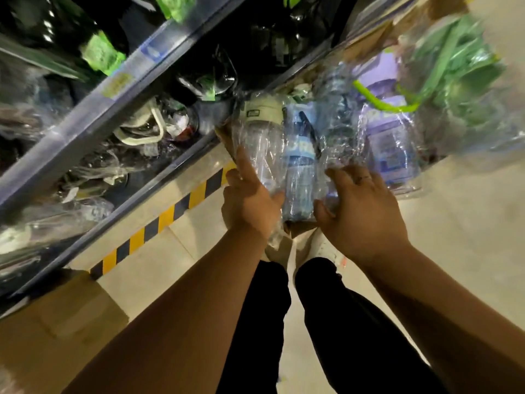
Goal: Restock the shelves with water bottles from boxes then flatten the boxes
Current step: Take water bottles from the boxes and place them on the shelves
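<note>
At frame bottom: black trousers [264, 322] and a white shoe [324, 245] on the pale floor [468, 223]. I'm looking straight down past both forearms. A closed cardboard carton [56, 322] sits low left, against the foot of the shelf unit.

Left grip [250, 200]: index finger straight, lying along the clear bottle [260, 143]. Thumb is on the other side near the bottle's base, so the bottle is held between the two. The remaining fingers are curled clear of it. That bottle has a cream lid and a crinkled plastic wrap.

Right grip [358, 209]: fingers and thumb curled round a wrapped bottle [338, 132], ring on one finger. A blue bottle [299, 166] sits between the two held bottles, touching both.

All three stand packed side by side in an open brown box [375, 38] on the floor. A purple-label bottle [389, 143] with a green strap is just beyond the right grip. More wrapped green stock lies farther right, too blurred to identify.

Yellow-black hazard tape [159, 220] runs along the floor at the shelf base. The shelf rail [93, 115] crosses diagonally on the left, with wrapped bottles behind it. The upper tiers are dark.
</note>
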